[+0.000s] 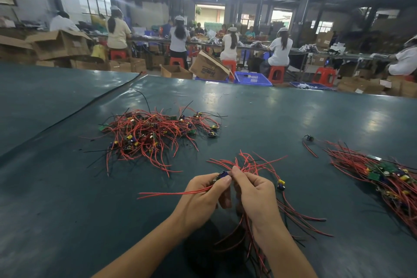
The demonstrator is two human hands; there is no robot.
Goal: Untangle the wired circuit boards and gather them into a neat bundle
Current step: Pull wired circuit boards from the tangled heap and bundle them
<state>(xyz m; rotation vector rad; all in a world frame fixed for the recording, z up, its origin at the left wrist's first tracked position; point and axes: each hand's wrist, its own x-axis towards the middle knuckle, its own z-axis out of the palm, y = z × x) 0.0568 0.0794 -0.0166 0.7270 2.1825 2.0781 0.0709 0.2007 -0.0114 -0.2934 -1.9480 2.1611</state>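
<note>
Left hand (203, 201) pinches one circuit board (222, 175); right hand (256, 198) grips the gathered bundle (247, 167) just above the table (67, 210). Advised — align board with boards, draw its red leads (171, 193) straight before adding; tangled pile (155, 133) lies beyond.

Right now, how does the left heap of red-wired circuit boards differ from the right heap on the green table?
The left heap of red-wired circuit boards is tangled, the right heap combed roughly parallel. Left heap's boards are scattered throughout; right heap's cluster together. Both lie on the green table.
</note>
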